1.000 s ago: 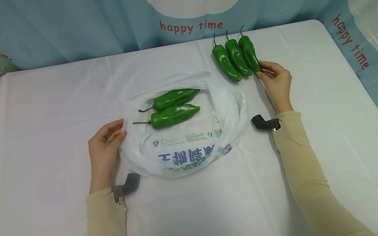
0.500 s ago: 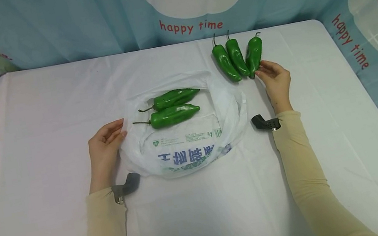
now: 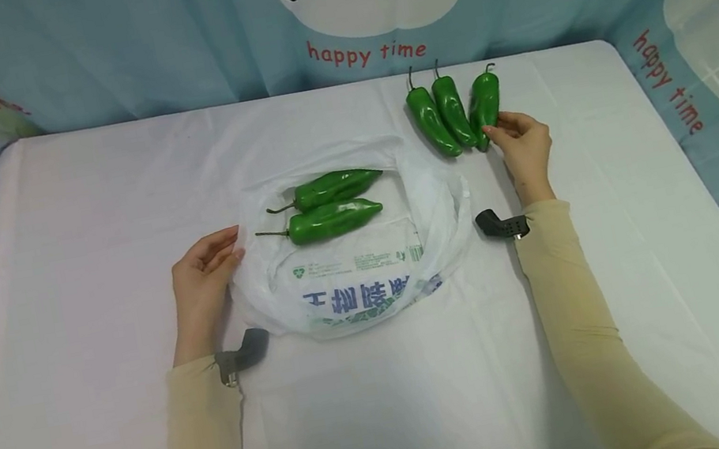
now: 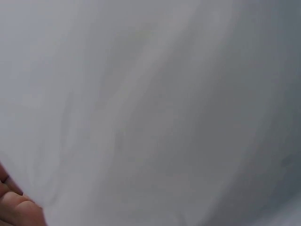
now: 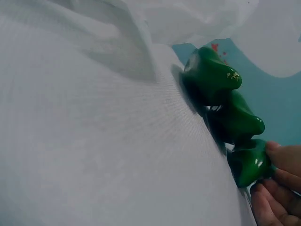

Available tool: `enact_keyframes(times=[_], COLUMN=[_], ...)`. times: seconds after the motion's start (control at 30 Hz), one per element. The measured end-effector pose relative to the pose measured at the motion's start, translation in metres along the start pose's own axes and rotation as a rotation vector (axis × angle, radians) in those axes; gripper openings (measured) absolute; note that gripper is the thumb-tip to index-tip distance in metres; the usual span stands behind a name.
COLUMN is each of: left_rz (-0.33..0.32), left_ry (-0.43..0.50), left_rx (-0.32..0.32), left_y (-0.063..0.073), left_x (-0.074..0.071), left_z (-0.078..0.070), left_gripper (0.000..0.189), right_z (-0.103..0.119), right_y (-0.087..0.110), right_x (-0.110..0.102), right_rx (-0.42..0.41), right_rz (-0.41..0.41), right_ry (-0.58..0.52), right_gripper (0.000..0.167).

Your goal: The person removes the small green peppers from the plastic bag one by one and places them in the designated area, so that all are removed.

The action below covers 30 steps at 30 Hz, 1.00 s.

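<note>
Head: left hand (image 3: 206, 287) pinches the left rim of the white plastic bag (image 3: 442, 214); two long green peppers (image 3: 335, 221) lie inside. Right hand (image 3: 529, 150) grips the rightmost green pepper (image 3: 485, 96) near its tip, beside two more peppers (image 3: 432, 125) at the table's (image 3: 392, 411) far edge.

Left wrist: mostly blurred white.

Right wrist: thumb and fingers either side of the tip. Risk: tip-only hold on glossy skin could slip or swing.

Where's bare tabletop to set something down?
Bare white cloth: between the beige sleeves, nearer than the white plastic bag; left of the left hand; right of the right hand. Crowded: the bag's opening, holding two long green peppers, and beyond its far-right side, where three more peppers lie, one pinched.
</note>
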<state>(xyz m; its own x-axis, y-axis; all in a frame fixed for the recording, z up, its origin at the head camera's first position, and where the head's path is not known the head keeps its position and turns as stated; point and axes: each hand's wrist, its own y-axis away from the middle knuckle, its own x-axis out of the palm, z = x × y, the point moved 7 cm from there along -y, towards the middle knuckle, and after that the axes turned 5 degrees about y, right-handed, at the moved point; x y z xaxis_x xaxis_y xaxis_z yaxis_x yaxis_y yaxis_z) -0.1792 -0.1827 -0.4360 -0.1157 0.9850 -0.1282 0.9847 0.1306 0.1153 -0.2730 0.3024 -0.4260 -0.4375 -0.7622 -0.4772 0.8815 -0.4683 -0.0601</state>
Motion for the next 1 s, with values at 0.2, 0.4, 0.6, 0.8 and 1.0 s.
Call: enact_keyframes(times=[0.2,0.4,0.6,0.8,1.0], left_rz=[-0.005,0.004,0.001,-0.005,-0.004], left_ry=[-0.016,-0.019,-0.018,-0.001,0.005], left_rx=[-0.006,0.003,0.005,-0.004,-0.002], left_y=[0.0,0.0,0.0,-0.001,-0.001], left_x=[0.001,0.001,0.001,0.001,0.001], left_z=[0.001,0.001,0.0,0.001,0.001], left_gripper=[0.035,0.036,0.036,0.035,0.035], right_z=[0.004,0.011,0.015,0.017,0.021], right_y=[0.002,0.005,0.007,0.007,0.008], right_x=[-0.005,-0.008,-0.004,0.001,0.001], right_rx=[-0.09,-0.188,-0.257,-0.319,-0.41], right_rz=[-0.085,-0.141,-0.098,-0.038,-0.059], right_ry=[-0.002,0.014,-0.024,0.004,0.088], right_gripper=[0.031,0.028,0.028,0.031,0.028])
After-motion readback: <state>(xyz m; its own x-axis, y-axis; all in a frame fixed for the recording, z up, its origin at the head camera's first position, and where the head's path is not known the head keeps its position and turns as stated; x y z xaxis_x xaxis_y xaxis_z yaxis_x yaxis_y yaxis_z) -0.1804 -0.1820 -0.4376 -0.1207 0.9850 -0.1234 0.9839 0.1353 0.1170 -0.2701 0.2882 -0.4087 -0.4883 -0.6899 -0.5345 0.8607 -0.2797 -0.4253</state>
